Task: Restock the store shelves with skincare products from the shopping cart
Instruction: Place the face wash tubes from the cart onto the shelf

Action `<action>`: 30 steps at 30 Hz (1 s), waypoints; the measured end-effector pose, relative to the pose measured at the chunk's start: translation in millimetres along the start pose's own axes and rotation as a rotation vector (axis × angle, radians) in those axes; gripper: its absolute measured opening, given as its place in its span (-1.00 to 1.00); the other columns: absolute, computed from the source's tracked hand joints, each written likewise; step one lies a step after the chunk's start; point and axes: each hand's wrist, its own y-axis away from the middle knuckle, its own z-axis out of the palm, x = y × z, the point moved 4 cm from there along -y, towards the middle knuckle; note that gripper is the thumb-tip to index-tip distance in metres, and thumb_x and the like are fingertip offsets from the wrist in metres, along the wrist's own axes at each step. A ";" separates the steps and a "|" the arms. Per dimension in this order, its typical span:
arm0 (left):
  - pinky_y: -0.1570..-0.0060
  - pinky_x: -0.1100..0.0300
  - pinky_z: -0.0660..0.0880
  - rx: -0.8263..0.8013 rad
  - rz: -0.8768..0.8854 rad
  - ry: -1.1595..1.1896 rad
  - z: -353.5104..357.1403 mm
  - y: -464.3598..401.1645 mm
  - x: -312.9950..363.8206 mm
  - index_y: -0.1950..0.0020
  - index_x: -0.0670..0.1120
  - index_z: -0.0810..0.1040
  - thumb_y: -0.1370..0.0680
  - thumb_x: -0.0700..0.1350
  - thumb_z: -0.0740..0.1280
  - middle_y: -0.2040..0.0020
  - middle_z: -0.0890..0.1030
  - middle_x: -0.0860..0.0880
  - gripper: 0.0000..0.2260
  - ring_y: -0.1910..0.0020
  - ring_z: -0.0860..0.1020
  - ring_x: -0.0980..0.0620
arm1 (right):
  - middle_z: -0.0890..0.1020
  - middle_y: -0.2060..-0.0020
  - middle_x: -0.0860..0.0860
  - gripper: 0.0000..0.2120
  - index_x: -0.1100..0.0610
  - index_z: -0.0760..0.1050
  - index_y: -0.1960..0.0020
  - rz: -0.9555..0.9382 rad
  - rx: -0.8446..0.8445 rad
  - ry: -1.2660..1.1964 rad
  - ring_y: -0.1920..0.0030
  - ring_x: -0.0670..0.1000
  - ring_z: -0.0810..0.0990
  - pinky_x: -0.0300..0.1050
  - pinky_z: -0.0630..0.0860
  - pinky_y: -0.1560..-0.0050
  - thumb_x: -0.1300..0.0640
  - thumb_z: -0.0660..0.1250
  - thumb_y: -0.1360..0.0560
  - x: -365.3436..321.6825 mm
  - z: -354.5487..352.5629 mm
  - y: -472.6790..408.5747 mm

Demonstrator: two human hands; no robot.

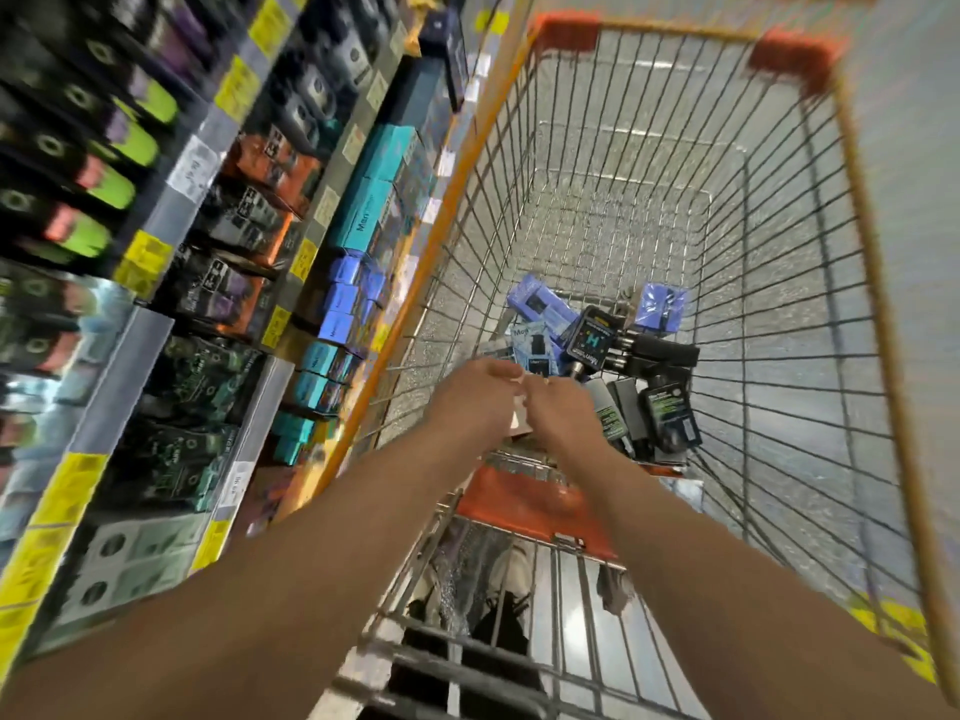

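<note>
The wire shopping cart (860, 210) with an orange rim fills the right of the view. At its near end lie several skincare products: blue boxes (540, 304), a black box marked H (592, 340), black tubes (657, 353) and dark bottles (670, 413). My left hand (475, 394) and my right hand (563, 407) reach down into the cart side by side, almost touching, above this pile. A small pale item (519, 420) shows between them. The fingers are hidden and blurred, so any grip is unclear.
Store shelves (130, 376) run along the left, packed with dark boxes, teal boxes (384, 163) and blue boxes (343, 298), with yellow price tags on the edges. The cart's orange seat flap (524, 504) lies under my forearms. The view is motion-blurred.
</note>
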 end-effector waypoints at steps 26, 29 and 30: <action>0.08 0.26 0.55 0.125 0.799 0.197 -155.4 223.5 95.3 -0.05 0.15 0.62 -0.65 -0.10 0.36 0.09 0.71 0.21 -0.87 0.08 0.66 0.20 | 0.62 0.29 -0.05 -0.69 0.05 0.54 0.16 -0.322 0.354 -0.584 0.24 0.01 0.57 -0.05 0.49 0.18 -0.06 0.21 -0.68 -161.8 -91.0 316.9; -0.08 -0.27 0.62 0.051 0.813 0.340 -169.9 246.8 111.3 0.03 0.13 0.64 -0.62 -0.03 0.38 0.12 0.69 0.06 -0.92 0.07 0.66 -0.06 | 0.63 0.08 -0.19 -0.90 -0.11 0.51 0.02 -0.433 0.431 -0.387 0.05 -0.19 0.60 -0.14 0.48 0.07 -0.04 0.27 -0.66 -160.9 -89.0 335.5; -0.11 -0.35 0.58 0.015 0.820 0.396 -173.5 254.6 116.2 0.03 0.17 0.66 -0.63 -0.05 0.38 0.11 0.69 0.05 -0.88 0.05 0.66 -0.07 | 0.65 0.09 -0.21 -0.91 -0.13 0.51 0.00 -0.452 0.409 -0.363 0.07 -0.24 0.60 -0.15 0.48 0.06 -0.06 0.26 -0.67 -161.1 -86.7 339.0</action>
